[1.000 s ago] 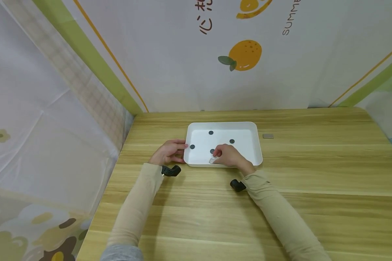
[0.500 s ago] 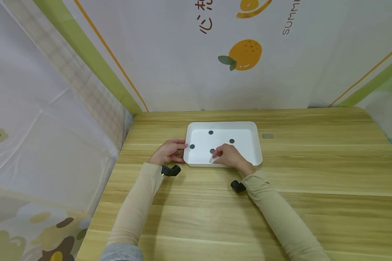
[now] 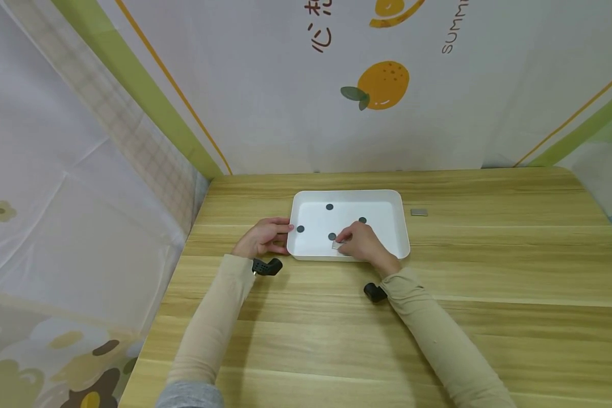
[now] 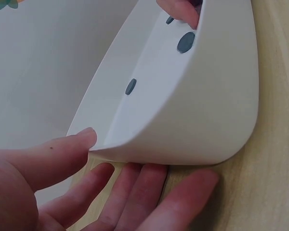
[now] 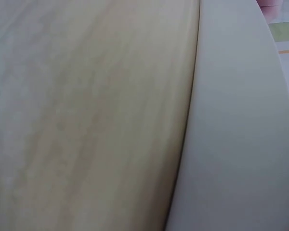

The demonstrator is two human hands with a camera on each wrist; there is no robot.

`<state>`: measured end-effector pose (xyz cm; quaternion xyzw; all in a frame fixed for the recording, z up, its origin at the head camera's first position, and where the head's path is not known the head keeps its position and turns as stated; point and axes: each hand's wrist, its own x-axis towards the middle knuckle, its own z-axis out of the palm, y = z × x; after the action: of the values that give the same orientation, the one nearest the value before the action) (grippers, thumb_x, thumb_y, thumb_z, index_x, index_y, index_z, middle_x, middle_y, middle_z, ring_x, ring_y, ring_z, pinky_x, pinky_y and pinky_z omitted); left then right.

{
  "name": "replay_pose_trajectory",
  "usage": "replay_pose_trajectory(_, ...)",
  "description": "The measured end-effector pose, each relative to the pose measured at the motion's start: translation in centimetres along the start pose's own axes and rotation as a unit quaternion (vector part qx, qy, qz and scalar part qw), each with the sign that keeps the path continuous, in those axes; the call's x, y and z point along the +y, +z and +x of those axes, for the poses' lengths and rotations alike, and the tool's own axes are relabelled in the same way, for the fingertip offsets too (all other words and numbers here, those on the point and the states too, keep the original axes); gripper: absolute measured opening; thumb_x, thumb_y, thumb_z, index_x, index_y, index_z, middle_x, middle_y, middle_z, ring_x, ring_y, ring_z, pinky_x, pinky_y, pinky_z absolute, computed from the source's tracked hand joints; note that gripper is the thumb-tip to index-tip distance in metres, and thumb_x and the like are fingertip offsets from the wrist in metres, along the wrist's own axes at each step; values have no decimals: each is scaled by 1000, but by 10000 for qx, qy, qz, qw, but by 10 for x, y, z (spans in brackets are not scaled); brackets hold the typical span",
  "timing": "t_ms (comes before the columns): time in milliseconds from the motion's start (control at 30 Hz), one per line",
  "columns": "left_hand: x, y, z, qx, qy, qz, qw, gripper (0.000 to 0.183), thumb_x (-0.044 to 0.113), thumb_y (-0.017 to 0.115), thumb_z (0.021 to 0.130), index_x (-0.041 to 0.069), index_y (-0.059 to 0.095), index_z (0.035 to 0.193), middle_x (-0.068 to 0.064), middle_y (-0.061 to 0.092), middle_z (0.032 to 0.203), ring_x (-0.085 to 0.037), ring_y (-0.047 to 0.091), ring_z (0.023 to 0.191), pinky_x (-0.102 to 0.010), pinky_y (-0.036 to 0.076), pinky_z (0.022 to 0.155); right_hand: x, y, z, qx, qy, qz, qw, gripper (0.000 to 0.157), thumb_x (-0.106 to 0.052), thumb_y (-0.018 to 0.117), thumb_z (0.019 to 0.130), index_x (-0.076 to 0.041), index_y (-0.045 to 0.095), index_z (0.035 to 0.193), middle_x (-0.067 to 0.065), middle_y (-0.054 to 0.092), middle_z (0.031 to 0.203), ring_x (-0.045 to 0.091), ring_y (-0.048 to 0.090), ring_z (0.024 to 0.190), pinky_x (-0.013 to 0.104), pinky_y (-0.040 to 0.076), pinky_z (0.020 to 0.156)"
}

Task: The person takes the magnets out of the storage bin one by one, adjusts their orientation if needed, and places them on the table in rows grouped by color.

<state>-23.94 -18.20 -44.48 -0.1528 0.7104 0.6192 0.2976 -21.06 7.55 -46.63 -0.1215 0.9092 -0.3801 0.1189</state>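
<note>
A shallow white tray (image 3: pixel 382 241) lies on the table, with several dark grey round discs on its floor, such as one disc (image 3: pixel 329 207) toward the back and another disc (image 3: pixel 300 229) at the left. My left hand (image 3: pixel 265 238) touches the tray's left end; in the left wrist view its index finger (image 4: pixel 82 142) lies over the rim and other fingers are by the outer wall. Over the front of the tray, my right hand (image 3: pixel 359 242) pinches a small flat pale silvery piece (image 3: pixel 335 245) near one disc (image 3: pixel 332 236). Its fingers partly hide the piece.
A thin grey rectangular piece (image 3: pixel 419 212) lies on the wooden table (image 3: pixel 489 238) right of the tray. A printed cloth (image 3: pixel 265 113) hangs behind the table's back edge, another at the left. In the right wrist view the tray's outer wall (image 5: pixel 236 120) fills the right side.
My right hand has shifted slightly right and away from me, carrying the small flat piece over the tray. My left hand and the tray stay in place.
</note>
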Motion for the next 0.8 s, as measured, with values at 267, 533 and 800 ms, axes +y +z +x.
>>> replay_pose_trajectory(267,-1,1,0,10,-3,-21,10000,49,15,58,97,8,43,143,-18,58,133,-20,66,94,-37,60,69,2,-1,-1,36,-48,-110,9999,18,-5,72,77,-5,77,94,10,69,96,23,58,94,35,49,84)
replay_pose_trajectory(533,0,1,0,-46,36,-47,10000,48,14,58,98,9,44,143,-18,56,135,-22,65,98,-37,60,70,-4,-7,-2,-223,-501,-440,9975,20,1,65,77,-3,73,94,9,63,88,20,53,81,29,45,74)
replay_pose_trajectory(800,0,1,0,-64,33,-18,10000,49,14,57,98,8,42,144,-19,55,136,-23,64,100,-37,60,71,-5,-5,2,-512,-774,-845,9921,32,3,59,78,-7,72,105,10,61,90,20,50,80,28,43,71)
